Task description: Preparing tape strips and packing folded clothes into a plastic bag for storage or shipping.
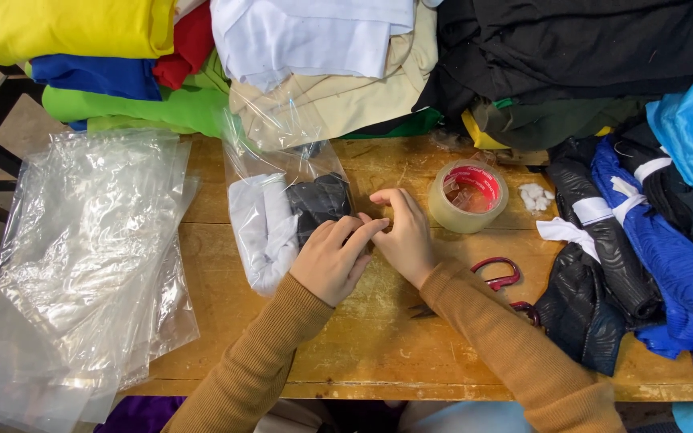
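My left hand and right hand on wooden table, fingers pinching shut clear bag edge, tape roll just right.

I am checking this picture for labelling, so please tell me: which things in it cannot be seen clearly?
Head view:
- Red-handled scissors: blades hidden under the right sleeve.
- Folded dark and white cloth in the clear plastic bag: its near end is covered by the left hand and right hand.
- What the fingertips pinch: too small to tell.
- Purple cloth: cut off by the bottom edge.
- Small white pieces beside the roll of clear tape: too small to identify.
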